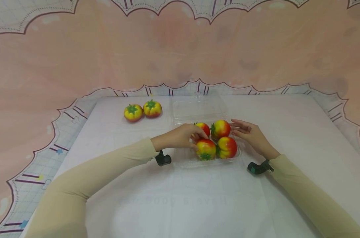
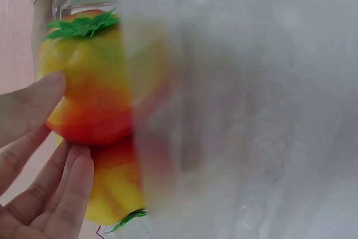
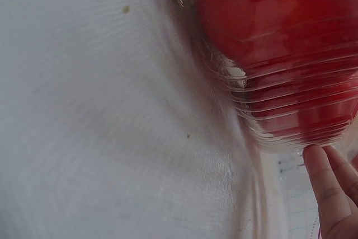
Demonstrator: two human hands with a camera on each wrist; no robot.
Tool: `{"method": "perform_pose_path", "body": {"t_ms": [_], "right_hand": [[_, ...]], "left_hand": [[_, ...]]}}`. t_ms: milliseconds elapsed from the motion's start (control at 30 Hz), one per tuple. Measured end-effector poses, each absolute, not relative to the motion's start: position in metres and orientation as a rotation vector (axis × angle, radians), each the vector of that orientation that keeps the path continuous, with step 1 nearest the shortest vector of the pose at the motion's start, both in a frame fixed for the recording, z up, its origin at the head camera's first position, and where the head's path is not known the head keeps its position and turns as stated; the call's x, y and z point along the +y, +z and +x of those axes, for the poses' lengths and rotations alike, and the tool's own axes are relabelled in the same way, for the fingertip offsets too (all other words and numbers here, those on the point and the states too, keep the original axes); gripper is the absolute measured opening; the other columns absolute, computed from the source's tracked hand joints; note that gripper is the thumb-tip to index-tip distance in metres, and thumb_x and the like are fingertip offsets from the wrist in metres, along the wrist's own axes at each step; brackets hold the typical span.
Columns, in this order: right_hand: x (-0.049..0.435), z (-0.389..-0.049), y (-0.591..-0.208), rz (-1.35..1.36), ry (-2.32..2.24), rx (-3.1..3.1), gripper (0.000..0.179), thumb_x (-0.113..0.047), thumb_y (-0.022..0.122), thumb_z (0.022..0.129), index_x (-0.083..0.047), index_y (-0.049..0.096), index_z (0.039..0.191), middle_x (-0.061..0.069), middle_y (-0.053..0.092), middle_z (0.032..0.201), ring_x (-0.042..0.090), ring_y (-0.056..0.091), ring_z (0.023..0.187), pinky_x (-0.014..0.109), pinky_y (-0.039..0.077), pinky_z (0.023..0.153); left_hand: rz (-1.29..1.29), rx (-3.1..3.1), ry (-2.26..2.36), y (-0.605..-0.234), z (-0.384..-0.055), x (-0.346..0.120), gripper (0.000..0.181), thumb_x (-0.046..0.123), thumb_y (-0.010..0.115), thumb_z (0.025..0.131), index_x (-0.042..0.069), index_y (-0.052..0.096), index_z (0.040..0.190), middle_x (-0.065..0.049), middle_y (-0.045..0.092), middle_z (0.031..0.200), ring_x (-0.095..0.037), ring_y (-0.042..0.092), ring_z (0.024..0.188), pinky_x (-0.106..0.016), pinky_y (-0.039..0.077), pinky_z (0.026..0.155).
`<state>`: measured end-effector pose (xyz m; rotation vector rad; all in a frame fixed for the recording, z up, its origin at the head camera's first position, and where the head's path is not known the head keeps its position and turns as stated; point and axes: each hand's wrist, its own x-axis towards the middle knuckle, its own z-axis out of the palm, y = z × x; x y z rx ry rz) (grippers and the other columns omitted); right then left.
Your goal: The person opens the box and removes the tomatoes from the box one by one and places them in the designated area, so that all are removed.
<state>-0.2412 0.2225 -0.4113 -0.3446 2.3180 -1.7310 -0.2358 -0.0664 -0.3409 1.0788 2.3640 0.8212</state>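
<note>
In the head view, a clear plastic clamshell box [image 1: 182, 162] stands with its lid [image 1: 199, 109] folded back. Several yellow-and-red tomatoes with green leafy tops sit in its base. My left hand [image 1: 184, 136] holds the front-left tomato [image 1: 206, 150], thumb on one side and fingers on the other; the left wrist view shows this tomato [image 2: 92, 93] close up, partly behind hazy plastic. On the right, my right hand [image 1: 251, 135] has its fingers extended at the box's side, beside the back-right tomato [image 1: 221, 128]. Its fingertips [image 3: 316, 158] touch the ribbed plastic wall in the right wrist view.
Two more tomatoes, one on the left [image 1: 133, 113] and one beside it [image 1: 152, 108], stand on the white table cover [image 1: 150, 205] at the back left. A patterned peach-coloured cloth [image 1: 168, 49] hangs behind the table.
</note>
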Motion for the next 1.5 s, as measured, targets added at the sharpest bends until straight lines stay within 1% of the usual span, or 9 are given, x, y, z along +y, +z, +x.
{"method": "perform_pose_path", "body": {"t_ms": [233, 367, 500, 867, 1100, 1200, 1333, 1433, 1500], "right_hand": [[0.222, -0.241, -0.412, -0.333, -1.738, 2.312, 0.053, -0.014, 0.056, 0.094, 0.0, 0.036, 0.142, 0.028, 0.044, 0.139, -0.012, 0.059, 0.096, 0.009, 0.047, 0.088], [0.222, -0.242, -0.412, -0.336, -1.736, 2.314, 0.054, -0.015, 0.056, 0.094, 0.0, 0.036, 0.142, 0.028, 0.044, 0.139, -0.012, 0.059, 0.096, 0.009, 0.047, 0.088], [0.223, -0.241, -0.411, -0.328, -1.731, 2.32, 0.054, -0.016, 0.057, 0.094, -0.001, 0.037, 0.142, 0.028, 0.044, 0.139, -0.012, 0.059, 0.096, 0.008, 0.047, 0.087], [0.223, -0.241, -0.412, -0.334, -1.736, 2.318, 0.057, -0.018, 0.058, 0.093, 0.0, 0.036, 0.142, 0.028, 0.043, 0.139, -0.013, 0.059, 0.095, 0.007, 0.047, 0.087], [0.222, -0.241, -0.413, -0.331, -1.737, 2.317, 0.057, -0.018, 0.059, 0.093, 0.0, 0.037, 0.142, 0.029, 0.044, 0.139, -0.013, 0.059, 0.095, 0.008, 0.047, 0.087], [0.222, -0.241, -0.413, -0.327, -1.731, 2.321, 0.056, -0.017, 0.058, 0.093, 0.0, 0.037, 0.142, 0.028, 0.044, 0.139, -0.013, 0.059, 0.095, 0.008, 0.047, 0.088], [0.222, -0.241, -0.412, -0.322, -1.714, 2.328, 0.056, -0.018, 0.058, 0.093, -0.001, 0.037, 0.142, 0.027, 0.044, 0.14, -0.014, 0.058, 0.095, 0.009, 0.047, 0.089], [0.222, -0.241, -0.411, -0.32, -1.717, 2.325, 0.056, -0.018, 0.058, 0.093, -0.001, 0.037, 0.142, 0.027, 0.044, 0.14, -0.013, 0.058, 0.095, 0.009, 0.047, 0.089], [0.222, -0.241, -0.411, -0.32, -1.725, 2.32, 0.056, -0.018, 0.058, 0.093, -0.001, 0.037, 0.142, 0.028, 0.044, 0.14, -0.013, 0.058, 0.095, 0.009, 0.047, 0.088]], "left_hand": [[1.11, 2.352, 0.78, -0.341, -0.234, -0.069, 0.046, 0.002, 0.072, 0.079, 0.012, 0.062, 0.123, -0.007, 0.06, 0.125, -0.02, 0.058, 0.11, -0.027, 0.053, 0.093], [1.098, 2.35, 0.77, -0.34, -0.233, -0.07, 0.048, 0.001, 0.073, 0.078, 0.011, 0.062, 0.123, -0.008, 0.058, 0.128, -0.021, 0.057, 0.113, -0.03, 0.052, 0.094], [1.109, 2.389, 0.787, -0.343, -0.23, -0.072, 0.048, 0.002, 0.073, 0.078, 0.009, 0.061, 0.123, -0.009, 0.058, 0.128, -0.021, 0.058, 0.111, -0.029, 0.053, 0.094], [1.082, 2.498, 0.788, -0.35, -0.225, -0.076, 0.046, 0.01, 0.076, 0.078, 0.009, 0.062, 0.121, -0.007, 0.061, 0.124, -0.02, 0.057, 0.102, -0.032, 0.054, 0.09], [1.083, 2.491, 0.81, -0.353, -0.224, -0.075, 0.046, 0.011, 0.077, 0.076, 0.006, 0.06, 0.119, -0.007, 0.062, 0.119, -0.018, 0.059, 0.102, -0.031, 0.052, 0.094], [1.099, 2.478, 0.799, -0.353, -0.223, -0.075, 0.05, 0.011, 0.077, 0.077, 0.009, 0.058, 0.123, -0.006, 0.06, 0.123, -0.017, 0.058, 0.105, -0.03, 0.052, 0.094], [1.139, 2.465, 0.761, -0.353, -0.224, -0.075, 0.052, 0.013, 0.075, 0.079, 0.017, 0.058, 0.128, -0.005, 0.056, 0.124, -0.017, 0.054, 0.105, -0.029, 0.054, 0.091], [1.158, 2.456, 0.746, -0.354, -0.224, -0.077, 0.052, 0.014, 0.075, 0.079, 0.018, 0.059, 0.128, -0.006, 0.055, 0.121, -0.019, 0.052, 0.106, -0.029, 0.054, 0.09], [1.171, 2.448, 0.742, -0.355, -0.225, -0.077, 0.054, 0.013, 0.076, 0.078, 0.017, 0.058, 0.128, -0.007, 0.054, 0.122, -0.02, 0.051, 0.11, -0.031, 0.053, 0.093]]}}
